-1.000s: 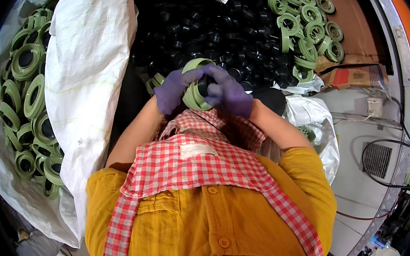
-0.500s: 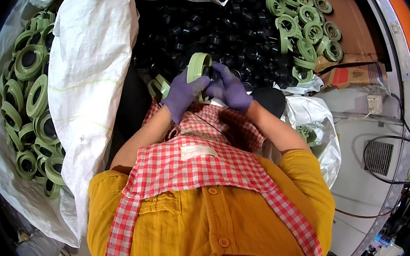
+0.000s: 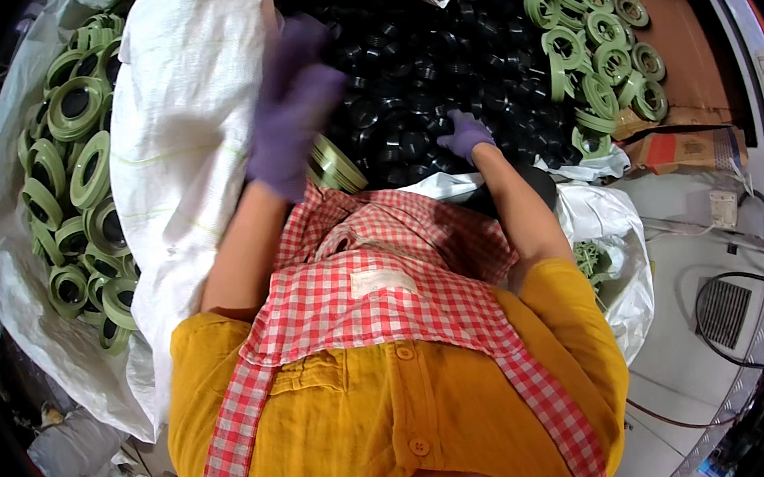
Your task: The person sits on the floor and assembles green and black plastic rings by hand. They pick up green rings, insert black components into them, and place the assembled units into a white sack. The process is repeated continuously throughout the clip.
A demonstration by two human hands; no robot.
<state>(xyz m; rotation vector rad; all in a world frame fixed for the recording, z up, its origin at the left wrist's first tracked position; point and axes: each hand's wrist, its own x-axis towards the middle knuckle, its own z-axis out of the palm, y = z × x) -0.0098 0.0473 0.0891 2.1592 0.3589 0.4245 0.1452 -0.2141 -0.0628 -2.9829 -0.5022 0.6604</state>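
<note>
My left hand [image 3: 291, 109], in a purple glove, is raised over the edge of the white woven sack and smeared by motion. Its fingers are too blurred to show whether anything is in them. My right hand [image 3: 467, 136], gloved the same way, reaches onto the heap of black round plastic caps [image 3: 410, 144], its fingers apart among them. Beside my left wrist, at the top of my checked apron, lie pale green ringed plastic parts [image 3: 336, 165], partly hidden by the forearm.
On the left, a white woven sack [image 3: 177, 120] holds green rings with black centres [image 3: 75, 102]. More green rings [image 3: 606, 28] lie at the far right by brown cardboard [image 3: 677, 54]. An open white bag [image 3: 618, 252] stands near my right elbow, beside a cable [image 3: 701, 300].
Both hands were together around a green ring over the apron. The left has swung up and left; the right has gone right onto the black caps. That ring is no longer seen between them.
</note>
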